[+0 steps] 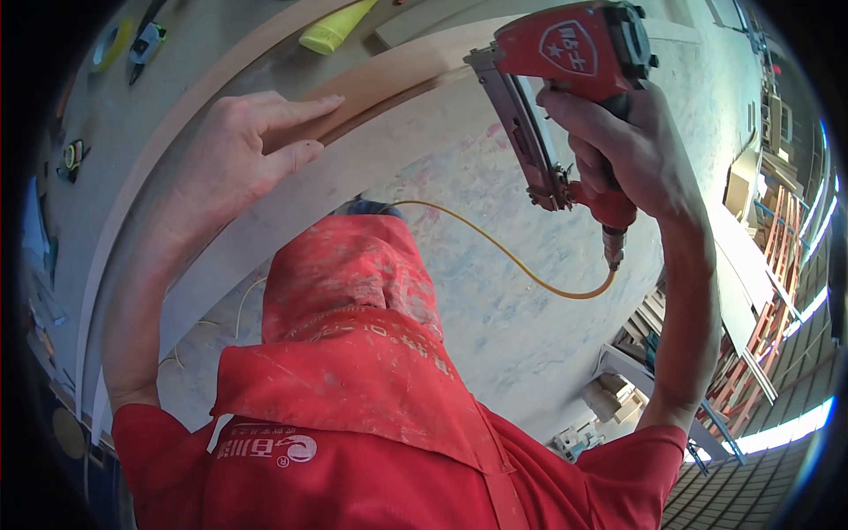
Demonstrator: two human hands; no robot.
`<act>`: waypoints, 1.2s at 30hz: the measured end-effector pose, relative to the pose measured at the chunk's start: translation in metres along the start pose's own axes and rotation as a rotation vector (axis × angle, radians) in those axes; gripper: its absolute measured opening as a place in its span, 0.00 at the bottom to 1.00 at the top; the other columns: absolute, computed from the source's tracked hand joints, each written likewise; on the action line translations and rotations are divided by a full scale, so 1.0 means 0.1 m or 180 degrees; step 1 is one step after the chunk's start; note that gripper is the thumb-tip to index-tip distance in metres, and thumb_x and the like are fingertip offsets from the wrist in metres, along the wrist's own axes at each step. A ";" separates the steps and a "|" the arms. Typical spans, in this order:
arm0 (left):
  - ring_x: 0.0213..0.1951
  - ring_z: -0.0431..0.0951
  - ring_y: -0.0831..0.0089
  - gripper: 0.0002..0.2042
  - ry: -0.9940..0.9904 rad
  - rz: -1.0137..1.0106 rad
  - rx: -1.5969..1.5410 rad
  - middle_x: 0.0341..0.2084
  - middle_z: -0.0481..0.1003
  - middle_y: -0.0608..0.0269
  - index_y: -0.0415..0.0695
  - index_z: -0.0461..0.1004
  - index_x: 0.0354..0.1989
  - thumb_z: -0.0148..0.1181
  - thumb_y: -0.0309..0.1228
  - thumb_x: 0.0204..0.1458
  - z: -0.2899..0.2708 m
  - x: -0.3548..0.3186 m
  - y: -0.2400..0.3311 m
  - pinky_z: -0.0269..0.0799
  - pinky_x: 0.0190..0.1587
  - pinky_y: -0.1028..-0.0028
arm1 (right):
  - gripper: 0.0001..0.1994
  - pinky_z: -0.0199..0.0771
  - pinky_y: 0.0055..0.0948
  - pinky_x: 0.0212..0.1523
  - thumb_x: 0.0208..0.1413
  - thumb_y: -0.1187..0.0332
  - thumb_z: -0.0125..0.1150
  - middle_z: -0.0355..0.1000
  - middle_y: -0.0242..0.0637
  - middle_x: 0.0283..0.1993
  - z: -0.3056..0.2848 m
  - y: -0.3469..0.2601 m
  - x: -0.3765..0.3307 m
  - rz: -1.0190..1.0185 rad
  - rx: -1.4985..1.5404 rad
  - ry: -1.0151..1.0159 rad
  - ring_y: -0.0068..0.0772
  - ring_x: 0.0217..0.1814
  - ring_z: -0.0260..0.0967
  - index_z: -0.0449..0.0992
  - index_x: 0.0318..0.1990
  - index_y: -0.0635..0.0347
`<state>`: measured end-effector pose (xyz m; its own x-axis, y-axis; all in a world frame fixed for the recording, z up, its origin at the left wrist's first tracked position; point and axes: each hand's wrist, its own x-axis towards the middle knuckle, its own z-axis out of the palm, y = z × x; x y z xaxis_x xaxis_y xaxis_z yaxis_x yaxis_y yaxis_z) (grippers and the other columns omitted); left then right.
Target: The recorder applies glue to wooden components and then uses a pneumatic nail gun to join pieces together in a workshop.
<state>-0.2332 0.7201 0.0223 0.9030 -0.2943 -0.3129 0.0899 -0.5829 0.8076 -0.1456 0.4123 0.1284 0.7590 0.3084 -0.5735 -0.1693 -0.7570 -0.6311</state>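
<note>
My left hand (243, 146) lies flat, fingers together, pressing on a curved pale wooden strip (389, 75) that arcs across a light worktable (495, 300). My right hand (623, 150) grips the handle of a red pneumatic nail gun (565, 53), its grey magazine angled down toward the strip's right part. A yellow air hose (512, 256) runs from the gun's base across the table. My red apron and shirt (353, 371) fill the lower middle.
A yellow-green tube (334, 31) lies beyond the strip. Tape rolls and small tools (115, 44) sit at the far left. Wooden boards and offcuts (751, 265) are stacked at the right, with small blocks (609, 397) lower right.
</note>
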 end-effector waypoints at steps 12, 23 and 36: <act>0.45 0.79 0.63 0.21 -0.0009 -0.0009 -0.0199 0.41 0.80 0.52 0.47 0.78 0.57 0.66 0.26 0.52 0.03 -0.02 -0.05 0.72 0.52 0.69 | 0.15 0.64 0.24 0.17 0.61 0.60 0.60 0.65 0.28 0.13 0.10 -0.05 0.02 0.0000 -0.0403 -0.0063 0.18 0.12 0.62 0.75 0.27 0.62; 0.45 0.80 0.68 0.21 -0.0073 0.0023 -0.0382 0.43 0.81 0.53 0.44 0.78 0.57 0.65 0.24 0.53 0.04 0.12 -0.12 0.74 0.52 0.71 | 0.14 0.62 0.24 0.16 0.63 0.60 0.59 0.63 0.27 0.13 0.08 -0.08 0.13 -0.0160 -0.0811 -0.0105 0.17 0.12 0.60 0.76 0.33 0.63; 0.44 0.81 0.70 0.20 0.0070 0.0106 -0.0482 0.43 0.82 0.55 0.44 0.78 0.57 0.65 0.23 0.54 0.08 0.02 -0.09 0.74 0.51 0.71 | 0.13 0.60 0.23 0.15 0.63 0.60 0.60 0.63 0.26 0.13 0.41 -0.21 -0.03 -0.0243 -0.0057 -0.0323 0.16 0.11 0.58 0.76 0.35 0.62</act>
<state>-0.2355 0.7188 0.0105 0.9154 -0.2940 -0.2751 0.1206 -0.4517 0.8840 -0.1698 0.4509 0.1219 0.7017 0.4215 -0.5745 -0.1015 -0.7389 -0.6661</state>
